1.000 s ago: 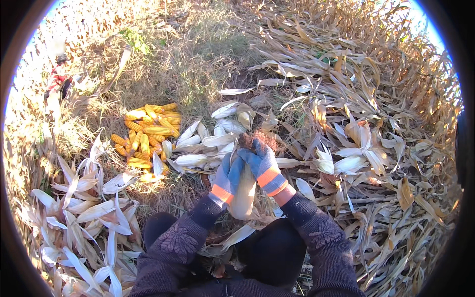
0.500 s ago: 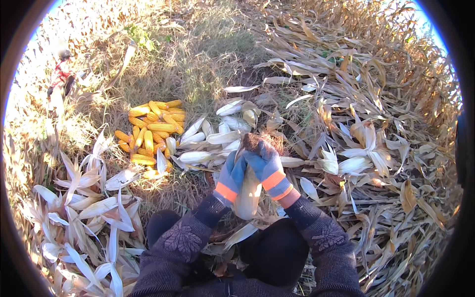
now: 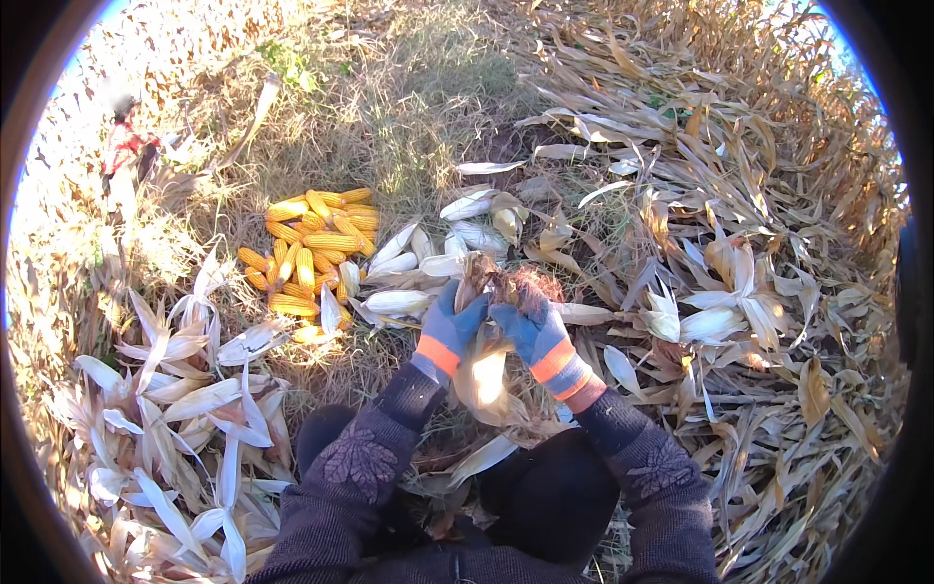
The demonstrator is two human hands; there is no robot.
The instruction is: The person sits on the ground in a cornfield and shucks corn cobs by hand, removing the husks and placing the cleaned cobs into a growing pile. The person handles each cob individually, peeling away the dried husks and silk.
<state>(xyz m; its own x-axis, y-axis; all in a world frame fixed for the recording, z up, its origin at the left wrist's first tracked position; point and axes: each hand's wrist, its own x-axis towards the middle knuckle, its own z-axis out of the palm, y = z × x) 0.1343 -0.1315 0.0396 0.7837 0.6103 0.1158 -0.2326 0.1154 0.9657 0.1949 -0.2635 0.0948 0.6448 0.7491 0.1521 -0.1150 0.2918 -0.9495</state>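
Note:
Both hands wear blue-grey gloves with orange bands, and a single ear of corn in dry, pale husk (image 3: pixel 488 382) is between them. My left hand (image 3: pixel 453 323) grips the tip's left side, closed around some husk. Closed on the right side of the tip, my right hand (image 3: pixel 535 333) holds husk beside a tuft of brown silk (image 3: pixel 530 284). The husk's lower part hangs down toward my knees. Whether kernels show between the hands cannot be made out. Just beyond my hands lie several unhusked ears (image 3: pixel 401 303).
A heap of husked yellow corn cobs (image 3: pixel 313 243) lies ahead to the left. Loose husks (image 3: pixel 185 394) pile up at the near left. Dry stalks and leaves (image 3: pixel 769 428) cover the right side. Another person in red (image 3: pixel 125 151) is at the far left.
My hands have moved apart at the ear's tip, the left one leftward and the right one rightward, drawing the husk apart. The whole view has shifted slightly.

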